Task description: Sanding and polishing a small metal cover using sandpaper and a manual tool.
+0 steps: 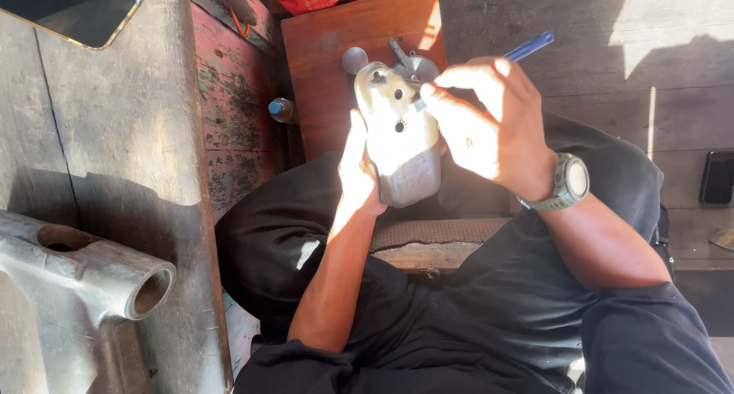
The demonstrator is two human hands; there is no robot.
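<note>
The left hand [358,168] is wrapped around the lower left edge of a grey metal casting [399,130], thumb lying up along its side, holding it upright over the lap. The casting is rounded, dull silver, with two small holes in its face, and it sits between both hands, touching each. The right hand [489,122] is closed on a blue-handled tool [527,48], pinched like a pen, its handle sticking up and away to the right while the tip meets the casting near the upper hole. A grey-green watch [569,183] sits on the right wrist.

Just beyond the hands stands a reddish-brown wooden board [325,53], and behind the casting's top a grey metal fitting with a round knob [354,59] shows. Left of the left hand, a small bottle with a blue cap [280,109] lies by worn planks with peeling red paint [233,96]. Further left is a weathered grey desk [130,134], carrying a phone with a gold rim [76,8] at its far corner and a large tubular metal part [84,275] at its near edge. Right of the right hand, the dark plank floor [612,57] lies in hard sunlight and shadow, with a dark phone-like slab [717,177] well apart on it
</note>
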